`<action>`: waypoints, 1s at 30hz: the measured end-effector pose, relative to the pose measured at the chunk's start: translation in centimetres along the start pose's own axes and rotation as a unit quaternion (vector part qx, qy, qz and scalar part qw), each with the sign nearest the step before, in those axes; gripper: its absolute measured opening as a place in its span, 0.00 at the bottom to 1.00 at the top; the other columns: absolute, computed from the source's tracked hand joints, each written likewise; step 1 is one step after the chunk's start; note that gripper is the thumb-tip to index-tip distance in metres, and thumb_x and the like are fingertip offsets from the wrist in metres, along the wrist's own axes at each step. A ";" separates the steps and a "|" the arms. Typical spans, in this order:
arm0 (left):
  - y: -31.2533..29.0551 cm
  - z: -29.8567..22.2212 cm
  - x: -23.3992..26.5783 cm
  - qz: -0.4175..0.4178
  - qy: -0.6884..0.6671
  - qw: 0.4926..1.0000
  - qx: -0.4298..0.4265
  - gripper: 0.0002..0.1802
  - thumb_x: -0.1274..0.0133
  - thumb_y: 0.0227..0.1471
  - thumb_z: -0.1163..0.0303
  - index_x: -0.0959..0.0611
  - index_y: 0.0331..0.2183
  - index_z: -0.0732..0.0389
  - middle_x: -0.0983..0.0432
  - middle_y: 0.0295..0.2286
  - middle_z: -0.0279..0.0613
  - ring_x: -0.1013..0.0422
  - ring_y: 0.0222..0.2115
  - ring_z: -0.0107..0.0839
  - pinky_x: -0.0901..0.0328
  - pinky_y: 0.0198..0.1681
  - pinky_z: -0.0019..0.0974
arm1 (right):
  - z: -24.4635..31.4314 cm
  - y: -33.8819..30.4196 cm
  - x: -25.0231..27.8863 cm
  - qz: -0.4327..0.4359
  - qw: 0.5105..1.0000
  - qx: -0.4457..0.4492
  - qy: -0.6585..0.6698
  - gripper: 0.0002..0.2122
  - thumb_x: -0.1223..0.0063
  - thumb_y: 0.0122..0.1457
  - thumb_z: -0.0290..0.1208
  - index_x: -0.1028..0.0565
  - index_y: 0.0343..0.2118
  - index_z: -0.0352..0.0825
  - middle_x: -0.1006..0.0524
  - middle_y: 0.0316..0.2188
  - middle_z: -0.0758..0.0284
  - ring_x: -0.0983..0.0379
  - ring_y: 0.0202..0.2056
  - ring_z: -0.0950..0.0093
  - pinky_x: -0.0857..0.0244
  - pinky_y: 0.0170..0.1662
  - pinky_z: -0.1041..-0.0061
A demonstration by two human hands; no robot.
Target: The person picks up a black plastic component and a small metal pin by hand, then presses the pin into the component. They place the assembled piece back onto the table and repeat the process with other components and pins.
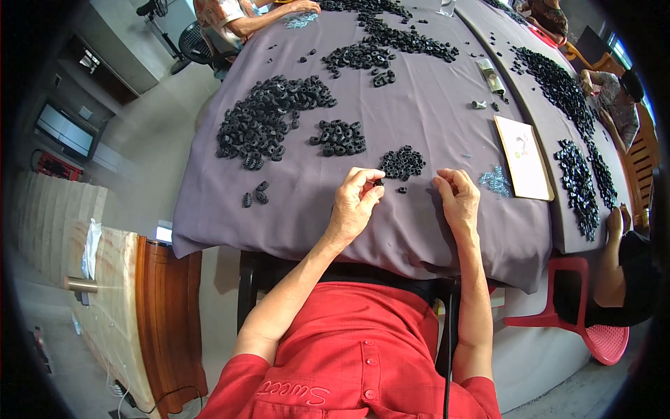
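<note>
My left hand (352, 206) pinches a small black plastic piece (379, 182) between thumb and fingertips, just above the cloth. Beside it lies a heap of small black hollow pieces (405, 162), with one loose piece (402, 190) nearer to me. My right hand (459, 199) is held a little apart on the right, thumb and fingers pressed together; whatever may be between them is too small to make out. Close to that hand is a small pile of pale blue, shiny bits like tiny springs (495, 180). Left of the heap sits a group of larger black ribbed pieces (339, 138).
A big pile of black ribbed pieces (262, 115) covers the left of the grey tablecloth (307, 209). A pale board (523, 157) lies at right. Further black piles (576, 185) spread along the right side. Co-workers sit around, one with a hand (300, 7) at far left. A red stool (586, 307) stands at right.
</note>
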State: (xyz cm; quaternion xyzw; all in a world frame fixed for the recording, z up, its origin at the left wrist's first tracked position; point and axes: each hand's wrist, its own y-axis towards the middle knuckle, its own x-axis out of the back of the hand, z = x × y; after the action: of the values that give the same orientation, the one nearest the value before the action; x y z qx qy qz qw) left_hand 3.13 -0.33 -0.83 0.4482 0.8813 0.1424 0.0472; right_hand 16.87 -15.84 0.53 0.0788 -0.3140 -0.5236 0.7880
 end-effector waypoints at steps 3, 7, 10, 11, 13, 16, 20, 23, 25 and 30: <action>-0.4 0.3 0.2 -0.005 -0.028 0.999 0.032 0.11 0.51 0.50 0.79 0.25 0.39 0.65 0.32 0.32 0.35 0.30 0.26 0.21 0.33 0.29 0.25 | -0.2 -0.1 0.0 0.022 1.000 0.010 -0.017 0.07 0.45 0.48 0.20 0.24 0.31 0.30 0.29 0.23 0.67 0.35 0.21 0.79 0.38 0.28 0.81; 0.2 -0.6 0.5 -0.057 -0.148 0.983 0.097 0.11 0.51 0.53 0.75 0.25 0.40 0.65 0.28 0.33 0.40 0.28 0.26 0.24 0.31 0.29 0.26 | -0.6 -0.1 -0.5 0.003 0.999 0.002 0.035 0.05 0.44 0.48 0.20 0.25 0.30 0.30 0.28 0.21 0.69 0.35 0.22 0.83 0.39 0.28 0.83; -0.1 -0.5 0.7 -0.020 -0.308 0.933 0.183 0.11 0.51 0.54 0.72 0.24 0.40 0.62 0.25 0.30 0.41 0.27 0.27 0.26 0.31 0.31 0.27 | 0.9 -0.4 -0.7 0.029 0.988 -0.086 0.122 0.03 0.43 0.49 0.21 0.25 0.27 0.31 0.27 0.19 0.73 0.36 0.21 0.87 0.40 0.26 0.85; -0.2 -0.3 0.7 -0.023 -0.330 0.923 0.197 0.10 0.50 0.53 0.71 0.23 0.39 0.61 0.24 0.31 0.42 0.27 0.27 0.27 0.31 0.31 0.28 | 1.8 -0.5 -0.7 0.051 0.988 -0.084 0.122 0.03 0.43 0.49 0.21 0.26 0.26 0.31 0.27 0.18 0.74 0.36 0.21 0.87 0.40 0.26 0.86; -0.3 -0.5 0.4 -0.032 -0.346 0.914 0.209 0.10 0.50 0.53 0.71 0.23 0.39 0.60 0.24 0.31 0.41 0.27 0.28 0.27 0.31 0.31 0.28 | 4.3 -0.8 -1.2 0.079 0.988 -0.036 0.131 0.04 0.42 0.48 0.21 0.26 0.26 0.31 0.27 0.18 0.72 0.35 0.21 0.87 0.39 0.26 0.85; -0.3 -0.9 0.4 -0.039 -0.371 0.898 0.233 0.09 0.49 0.53 0.71 0.23 0.38 0.59 0.23 0.31 0.41 0.27 0.28 0.28 0.31 0.33 0.29 | 5.2 -1.5 -2.0 0.113 0.985 0.001 0.132 0.04 0.41 0.48 0.21 0.26 0.25 0.31 0.26 0.19 0.69 0.32 0.22 0.85 0.37 0.27 0.84; -0.6 -0.7 0.3 -0.036 -0.380 0.895 0.230 0.08 0.48 0.52 0.71 0.24 0.37 0.59 0.23 0.31 0.42 0.26 0.29 0.28 0.31 0.33 0.28 | 5.7 -2.8 -2.8 0.123 0.981 -0.003 0.153 0.04 0.43 0.48 0.20 0.26 0.27 0.30 0.25 0.22 0.68 0.29 0.23 0.82 0.35 0.28 0.82; -0.6 -1.0 0.1 -0.035 -0.378 0.900 0.215 0.08 0.46 0.51 0.72 0.24 0.35 0.61 0.24 0.30 0.41 0.26 0.28 0.27 0.31 0.31 0.27 | 5.7 -3.0 -3.0 0.113 0.981 0.016 0.158 0.04 0.45 0.49 0.19 0.26 0.29 0.29 0.25 0.24 0.65 0.29 0.23 0.79 0.35 0.29 0.80; -0.6 -0.9 0.0 -0.036 -0.376 0.902 0.210 0.08 0.46 0.50 0.72 0.24 0.35 0.61 0.24 0.30 0.41 0.27 0.27 0.26 0.32 0.29 0.26 | 5.4 -2.9 -3.0 0.114 0.985 0.063 0.117 0.04 0.46 0.49 0.18 0.26 0.29 0.29 0.26 0.23 0.64 0.29 0.23 0.76 0.35 0.28 0.80; -0.7 -0.2 0.0 -0.022 -0.371 0.909 0.190 0.08 0.46 0.50 0.73 0.25 0.34 0.62 0.24 0.28 0.40 0.31 0.22 0.21 0.36 0.24 0.23 | 5.3 -3.0 -3.4 0.117 0.984 0.087 0.105 0.04 0.47 0.49 0.17 0.27 0.29 0.30 0.27 0.22 0.64 0.29 0.23 0.75 0.36 0.27 0.78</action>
State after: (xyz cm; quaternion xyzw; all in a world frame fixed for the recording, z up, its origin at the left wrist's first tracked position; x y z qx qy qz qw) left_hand 2.54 -0.80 -0.86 0.4500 0.8203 -0.2050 0.2875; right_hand 10.61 -13.14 1.93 0.1640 -0.2812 -0.3876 0.8624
